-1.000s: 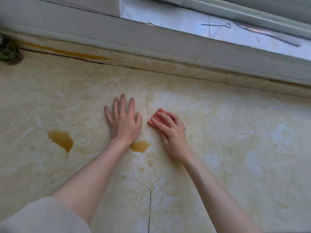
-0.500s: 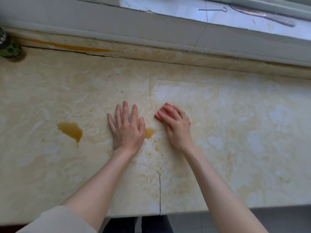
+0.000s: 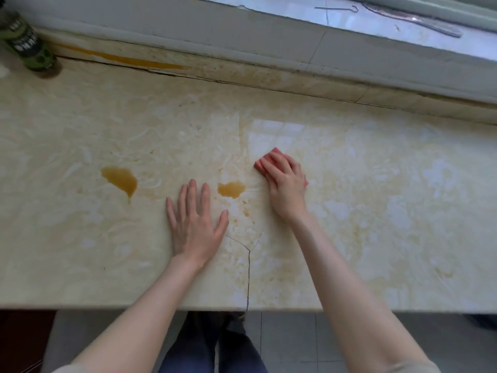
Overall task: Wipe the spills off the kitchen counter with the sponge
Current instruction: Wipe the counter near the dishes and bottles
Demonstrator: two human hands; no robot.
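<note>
counter: cream and beige marbled stone kitchen counter (image 3: 80,238), glossy, blotchy yellow staining over most of it, heaviest toward the back edge
crack: thin dark crack (image 3: 249,275) running from the front edge up into the slab, forking just right of the left hand
sponge: pink rectangular sponge (image 3: 263,164) flat on the counter, about mid-depth, right of centre; only its left end and a sliver at the right show
right hand: right hand (image 3: 285,184) palm down on the sponge, fingers curled over it, pressing it to the surface
left hand: left hand (image 3: 195,224) flat on bare counter, fingers spread, holding nothing, nearer the front edge than the right hand
hands: apart, small spill between them
small spill: amber-brown liquid puddle (image 3: 231,189), just left of the sponge, not touching it, just beside the left thumb side
large spill: bigger amber-brown puddle with a drip tail (image 3: 121,180), left of the left hand, well apart from the sponge
back edge: orange streak (image 3: 121,59) along the raised lip at the back left; grimy seam the full length
bottle: green bottle with dark label (image 3: 27,41), back left corner, top cut off by frame
sill: grey-white window sill (image 3: 269,41) behind the counter, thin metal hook (image 3: 338,8) lying on the upper ledge
floor: grey tiled floor (image 3: 290,343) below the front edge; dark blue trousers (image 3: 209,345) visible
</note>
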